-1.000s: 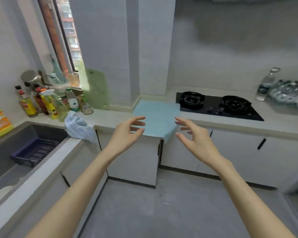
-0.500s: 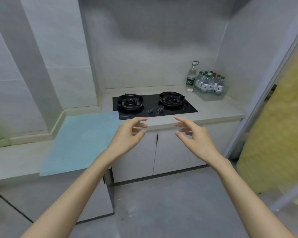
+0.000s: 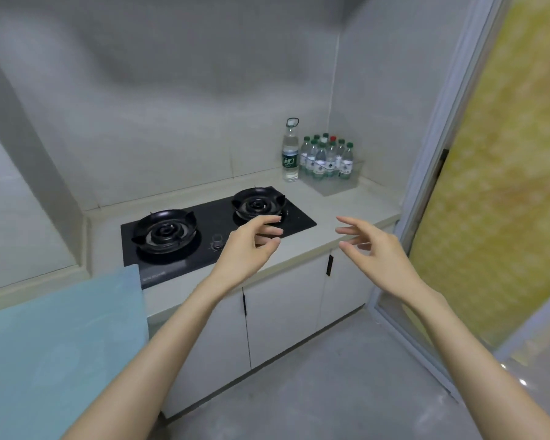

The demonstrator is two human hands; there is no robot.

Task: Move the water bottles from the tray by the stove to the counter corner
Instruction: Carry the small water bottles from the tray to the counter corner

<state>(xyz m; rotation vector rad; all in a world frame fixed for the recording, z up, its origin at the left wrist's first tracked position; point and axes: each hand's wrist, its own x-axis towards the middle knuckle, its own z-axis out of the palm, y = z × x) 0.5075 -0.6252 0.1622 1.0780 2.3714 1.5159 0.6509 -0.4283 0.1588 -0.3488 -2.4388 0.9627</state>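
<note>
So far nothing is moved: the left hand (image 3: 251, 246) and right hand (image 3: 373, 246) hover empty, fingers loosely spread, near the stove (image 3: 204, 230). Beyond, every bottle (image 3: 326, 157) stands in the tray (image 3: 334, 184).

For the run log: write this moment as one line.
phase: reach | left hand: open, empty | right hand: open, empty | bottles: in tray, untouched
</note>
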